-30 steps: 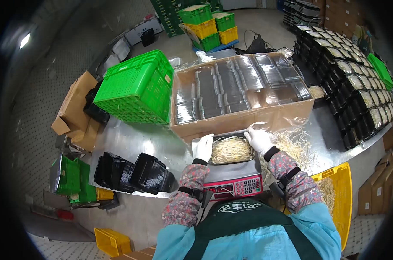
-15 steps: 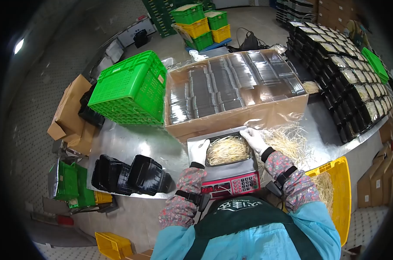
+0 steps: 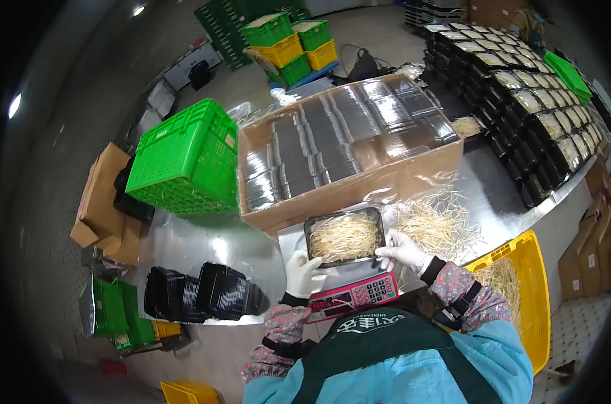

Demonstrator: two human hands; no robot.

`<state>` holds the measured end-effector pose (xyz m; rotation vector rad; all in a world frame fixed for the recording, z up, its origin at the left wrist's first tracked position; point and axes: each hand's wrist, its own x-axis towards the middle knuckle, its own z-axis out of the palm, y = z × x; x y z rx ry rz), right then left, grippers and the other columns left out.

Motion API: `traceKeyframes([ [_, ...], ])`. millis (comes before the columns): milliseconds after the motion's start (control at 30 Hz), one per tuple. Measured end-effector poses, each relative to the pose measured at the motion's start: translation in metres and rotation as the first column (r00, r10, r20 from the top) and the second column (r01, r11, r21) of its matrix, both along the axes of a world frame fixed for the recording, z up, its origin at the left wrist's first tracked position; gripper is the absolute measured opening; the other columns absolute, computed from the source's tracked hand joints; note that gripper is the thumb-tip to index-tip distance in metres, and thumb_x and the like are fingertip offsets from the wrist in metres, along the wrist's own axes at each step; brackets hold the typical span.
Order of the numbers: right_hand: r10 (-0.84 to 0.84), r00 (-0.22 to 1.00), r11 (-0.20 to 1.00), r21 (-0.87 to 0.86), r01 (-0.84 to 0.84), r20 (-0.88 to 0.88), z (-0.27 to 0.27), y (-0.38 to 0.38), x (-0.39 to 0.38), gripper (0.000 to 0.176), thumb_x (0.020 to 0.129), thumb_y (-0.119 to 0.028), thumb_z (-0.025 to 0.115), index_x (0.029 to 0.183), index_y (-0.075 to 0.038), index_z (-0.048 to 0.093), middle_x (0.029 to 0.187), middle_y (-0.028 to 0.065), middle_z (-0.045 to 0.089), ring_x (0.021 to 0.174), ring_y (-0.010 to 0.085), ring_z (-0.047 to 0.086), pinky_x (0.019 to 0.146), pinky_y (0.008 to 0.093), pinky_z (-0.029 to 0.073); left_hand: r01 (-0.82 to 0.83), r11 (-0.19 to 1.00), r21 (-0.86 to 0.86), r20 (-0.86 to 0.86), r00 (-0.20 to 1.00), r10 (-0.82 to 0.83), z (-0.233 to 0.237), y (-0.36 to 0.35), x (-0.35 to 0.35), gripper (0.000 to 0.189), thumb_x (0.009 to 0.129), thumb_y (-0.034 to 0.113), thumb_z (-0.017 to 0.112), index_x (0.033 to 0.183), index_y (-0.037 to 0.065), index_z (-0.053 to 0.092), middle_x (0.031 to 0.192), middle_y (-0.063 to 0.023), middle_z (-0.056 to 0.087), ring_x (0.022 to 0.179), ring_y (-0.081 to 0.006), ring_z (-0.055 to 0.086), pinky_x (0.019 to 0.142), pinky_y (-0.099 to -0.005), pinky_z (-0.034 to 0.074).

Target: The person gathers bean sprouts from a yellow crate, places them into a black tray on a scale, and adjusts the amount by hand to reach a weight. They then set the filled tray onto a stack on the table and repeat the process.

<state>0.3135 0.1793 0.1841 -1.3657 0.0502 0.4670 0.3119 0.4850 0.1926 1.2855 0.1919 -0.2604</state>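
Note:
A black plastic tray (image 3: 309, 250) filled with pale bean sprouts (image 3: 344, 237) is over the back of the steel plate of a red digital scale (image 3: 354, 296). My left hand (image 3: 301, 273), in a white glove, is at the tray's near left corner, its fingers apart; whether it touches the rim is hard to see. With the gloved fingers of my right hand (image 3: 401, 252) I hold the near right corner of the tray. Loose bean sprouts (image 3: 432, 225) lie heaped on the table to the right of the scale. The scale's display digits are too blurred to read.
Behind the scale stands a carton (image 3: 346, 192) of stacked clear lids. Green crates (image 3: 184, 158) and empty black trays (image 3: 221, 291) are on the left. Filled trays (image 3: 521, 108) stand stacked at right. A yellow crate (image 3: 536, 296) with sprouts is beside me. Someone is at the far right.
Both hands have moved from the tray's sides toward its near corners, and the left fingers have spread. The tray sits farther back over the scale plate. The camera view has turned slightly.

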Motion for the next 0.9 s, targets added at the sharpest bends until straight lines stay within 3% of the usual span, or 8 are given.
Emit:
traceKeyframes([
  [133, 0.076, 0.866, 0.900, -0.408, 0.154, 0.495, 0.042, -0.043, 0.013, 0.036, 0.084, -0.021, 0.075, 0.110, -0.003, 0.058, 0.096, 0.0079, 0.062, 0.089, 0.0163, 0.061, 0.075, 0.0310, 0.050, 0.154, 0.986, 0.062, 0.145, 0.976, -0.162, 0.030, -0.017, 0.022, 0.019, 0.084, -0.004, 0.065, 0.091, 0.003, 0.049, 0.086, -0.0097, 0.061, 0.067, -0.0203, 0.067, 0.060, -0.0350, 0.062],
  [200, 0.346, 0.549, 0.775, -0.562, 0.290, 0.761, 0.060, -0.063, 0.020, 0.046, 0.085, -0.024, 0.073, 0.124, -0.005, 0.058, 0.102, 0.0070, 0.058, 0.096, 0.0143, 0.056, 0.079, 0.0296, 0.048, 0.216, 0.976, 0.036, 0.170, 0.961, -0.219, 0.048, -0.051, 0.029, 0.019, 0.084, -0.005, 0.065, 0.094, 0.002, 0.051, 0.088, -0.0092, 0.062, 0.070, -0.0188, 0.066, 0.059, -0.0348, 0.062],
  [300, 0.063, 0.946, 0.961, -0.274, 0.028, 0.318, 0.056, -0.103, 0.026, 0.028, 0.086, -0.018, 0.072, 0.109, -0.004, 0.065, 0.093, 0.0008, 0.067, 0.088, 0.0081, 0.061, 0.080, 0.0257, 0.049, 0.266, 0.962, 0.059, 0.247, 0.930, -0.272, 0.053, -0.091, 0.050, 0.033, 0.089, -0.002, 0.060, 0.121, -0.002, 0.052, 0.102, -0.0107, 0.063, 0.092, -0.0177, 0.064, 0.081, -0.0284, 0.054],
  [367, -0.234, 0.924, 0.972, 0.048, 0.230, 0.304, 0.037, -0.141, 0.034, 0.021, 0.086, -0.012, 0.071, 0.104, -0.002, 0.065, 0.086, 0.0004, 0.066, 0.081, 0.0067, 0.060, 0.074, 0.0233, 0.049, 0.263, 0.965, 0.008, 0.309, 0.917, -0.252, 0.068, -0.115, 0.054, 0.040, 0.092, 0.000, 0.058, 0.131, -0.003, 0.049, 0.111, -0.0127, 0.062, 0.103, -0.0191, 0.062, 0.089, -0.0298, 0.051],
  [600, -0.932, 0.164, 0.304, 0.453, 0.838, 0.322, 0.005, -0.316, 0.137, 0.017, 0.090, -0.011, 0.066, 0.104, -0.003, 0.061, 0.087, -0.0004, 0.063, 0.076, 0.0080, 0.059, 0.068, 0.0243, 0.050, 0.030, 0.958, 0.284, 0.225, 0.969, -0.097, 0.046, -0.107, 0.059, 0.032, 0.097, 0.005, 0.054, 0.128, -0.003, 0.054, 0.118, -0.0131, 0.063, 0.106, -0.0201, 0.062, 0.092, -0.0313, 0.050],
  [667, -0.971, 0.172, 0.234, 0.511, 0.827, 0.166, 0.012, -0.352, 0.184, 0.016, 0.090, -0.013, 0.066, 0.102, -0.005, 0.059, 0.087, 0.0009, 0.063, 0.069, 0.0087, 0.060, 0.058, 0.0258, 0.051, -0.057, 0.941, 0.335, 0.191, 0.982, -0.009, 0.037, -0.096, 0.052, 0.030, 0.097, 0.004, 0.054, 0.126, -0.003, 0.055, 0.113, -0.0115, 0.065, 0.102, -0.0169, 0.063, 0.089, -0.0282, 0.050],
  [800, -0.988, 0.073, 0.126, 0.422, 0.898, 0.139, -0.041, -0.407, 0.283, 0.028, 0.090, -0.012, 0.065, 0.108, -0.007, 0.044, 0.076, 0.0045, 0.055, 0.051, 0.0119, 0.056, 0.042, 0.0348, 0.055, -0.137, 0.840, 0.524, 0.269, 0.963, -0.011, 0.036, -0.076, 0.033, 0.029, 0.096, 0.002, 0.055, 0.124, -0.004, 0.057, 0.110, -0.0114, 0.067, 0.099, -0.0158, 0.063, 0.088, -0.0272, 0.050],
  [900, -0.986, 0.144, 0.140, -0.057, 0.989, 0.085, -0.071, -0.410, 0.301, 0.031, 0.087, -0.008, 0.064, 0.106, -0.006, 0.040, 0.077, 0.0101, 0.055, 0.042, 0.0169, 0.052, 0.033, 0.0349, 0.050, -0.164, 0.808, 0.566, 0.202, 0.978, 0.057, 0.031, -0.053, 0.021, 0.032, 0.095, 0.005, 0.057, 0.126, -0.004, 0.054, 0.114, -0.0131, 0.065, 0.104, -0.0183, 0.063, 0.095, -0.0287, 0.048],
])
